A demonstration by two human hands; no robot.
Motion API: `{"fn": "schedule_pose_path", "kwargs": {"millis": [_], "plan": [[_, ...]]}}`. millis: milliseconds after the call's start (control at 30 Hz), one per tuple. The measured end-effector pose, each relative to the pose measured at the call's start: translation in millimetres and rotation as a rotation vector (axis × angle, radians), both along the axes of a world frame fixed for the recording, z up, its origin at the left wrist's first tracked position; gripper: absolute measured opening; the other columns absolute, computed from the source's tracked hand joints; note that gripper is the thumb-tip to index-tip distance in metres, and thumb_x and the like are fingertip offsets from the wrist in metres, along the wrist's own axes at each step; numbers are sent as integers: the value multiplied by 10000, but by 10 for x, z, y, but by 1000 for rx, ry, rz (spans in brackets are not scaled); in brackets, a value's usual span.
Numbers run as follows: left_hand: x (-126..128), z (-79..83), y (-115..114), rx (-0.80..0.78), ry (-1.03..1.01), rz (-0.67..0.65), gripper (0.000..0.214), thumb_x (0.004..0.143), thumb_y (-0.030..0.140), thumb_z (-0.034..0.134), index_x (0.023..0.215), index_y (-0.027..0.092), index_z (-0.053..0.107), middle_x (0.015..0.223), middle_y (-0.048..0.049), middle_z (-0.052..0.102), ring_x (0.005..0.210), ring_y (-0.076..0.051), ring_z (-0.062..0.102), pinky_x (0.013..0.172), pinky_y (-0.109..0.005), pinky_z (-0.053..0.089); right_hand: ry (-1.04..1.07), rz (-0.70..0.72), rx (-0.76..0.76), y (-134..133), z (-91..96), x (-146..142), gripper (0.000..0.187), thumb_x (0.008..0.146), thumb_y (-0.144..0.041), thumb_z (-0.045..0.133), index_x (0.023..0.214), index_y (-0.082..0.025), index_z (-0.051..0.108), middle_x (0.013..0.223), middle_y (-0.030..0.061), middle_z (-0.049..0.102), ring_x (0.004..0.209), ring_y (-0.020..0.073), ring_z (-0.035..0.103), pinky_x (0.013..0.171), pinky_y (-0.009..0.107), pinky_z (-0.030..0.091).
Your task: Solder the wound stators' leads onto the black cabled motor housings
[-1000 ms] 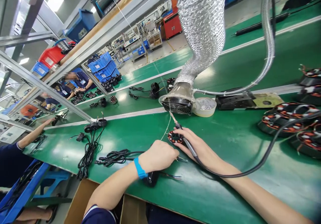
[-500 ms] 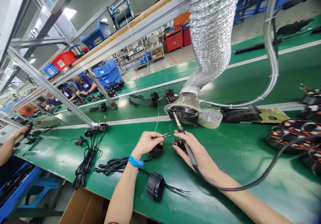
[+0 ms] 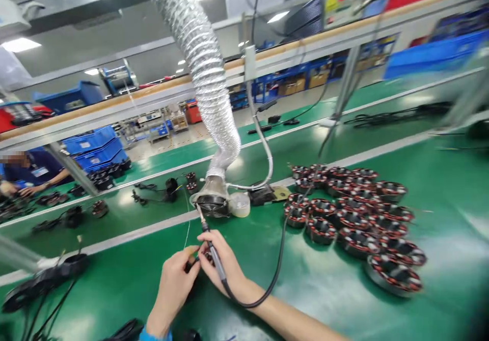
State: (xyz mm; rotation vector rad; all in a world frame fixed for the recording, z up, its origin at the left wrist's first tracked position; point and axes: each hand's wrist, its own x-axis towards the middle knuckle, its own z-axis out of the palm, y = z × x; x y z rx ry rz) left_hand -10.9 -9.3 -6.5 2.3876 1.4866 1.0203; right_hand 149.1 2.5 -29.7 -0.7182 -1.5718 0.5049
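My right hand (image 3: pixel 225 264) is closed round a soldering iron (image 3: pixel 216 259), whose metal tip points up toward the fume extractor's mouth (image 3: pixel 213 205). Under the same hand's fingers a small dark coil part (image 3: pixel 207 253) partly shows. My left hand (image 3: pixel 175 275), with a blue band (image 3: pixel 155 335) at its wrist, meets the right fingertips. Its thumb and fingers pinch a black cable end (image 3: pixel 190 265), mostly hidden; no wire tips can be made out. A thin strand of solder wire (image 3: pixel 187 234) runs up from beside the left fingers.
Many copper-wound stators (image 3: pixel 355 214) cover the bench at right. Black cables with caps (image 3: pixel 46 280) lie at left. A silver duct (image 3: pixel 206 66) hangs down to the extractor, beside a small clear cup (image 3: pixel 240 204). A co-worker (image 3: pixel 34 170) sits across at far left.
My view has swung right, bringing the stators into sight. My hands have come together; the left one's blue and brown wires, visible before, are now hidden. The soldering iron stays in my right hand.
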Motion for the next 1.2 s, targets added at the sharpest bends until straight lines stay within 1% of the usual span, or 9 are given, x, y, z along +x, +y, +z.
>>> {"fn": "schedule_pose_path", "kwargs": {"millis": [100,200,333,500,667,833,900,1100,1200], "plan": [[-32,-120,41,249,16,-85,216,960,274,537,968,197,739,791,-48,744,656,-149,694,639,-218,545,59,9,-43,0,-23,2,511,757,25,510,1184,-255,499,970,4,518,769,120,605,703,236,525],[-55,-158,74,308,15,-140,242,979,301,520,942,196,736,789,-59,754,637,-147,707,619,-198,557,94,86,-85,-5,-44,36,561,728,41,520,1193,-271,513,1000,5,524,816,130,602,743,255,515],[-60,-147,85,199,9,-150,235,975,345,539,938,218,733,813,-40,757,656,-139,719,608,-164,554,71,154,-55,-36,-46,113,576,750,33,540,1233,-279,504,1016,9,515,858,136,594,801,276,506],[-40,-106,89,46,-37,-200,241,976,358,535,922,226,729,860,-37,726,750,-125,717,691,-139,548,33,208,-52,-83,-57,195,558,798,1,563,1274,-283,496,1042,19,499,868,134,593,814,286,502],[-32,-70,84,-95,-66,-261,307,977,383,517,839,203,724,786,-40,669,703,-120,673,682,-146,541,21,221,-38,-84,-81,206,581,775,11,551,1276,-279,499,1043,16,475,841,123,576,802,283,506],[-81,-173,102,-230,-189,-164,298,904,450,617,1018,216,762,967,-75,760,867,-191,735,772,-215,589,163,162,-146,-61,-85,128,480,740,-11,575,1154,-251,544,1024,6,493,759,101,579,729,250,523],[-66,-182,108,-284,-260,-117,324,874,480,643,994,208,771,975,-74,772,869,-213,742,777,-244,600,236,147,-221,-48,-86,102,438,730,-35,598,1109,-248,547,1022,4,511,740,97,591,700,239,532],[125,90,-18,-418,-351,-12,346,847,472,656,731,159,744,706,-54,727,684,-180,668,661,-252,545,260,158,-264,-95,-79,119,315,842,-158,599,1142,-235,544,961,22,583,792,137,636,718,269,553],[159,147,-10,-562,-447,-15,340,801,454,708,725,123,729,684,-75,720,657,-163,647,666,-256,513,221,141,-323,-79,-93,134,280,881,-238,630,1147,-226,544,925,30,633,802,158,665,726,285,558]]}}
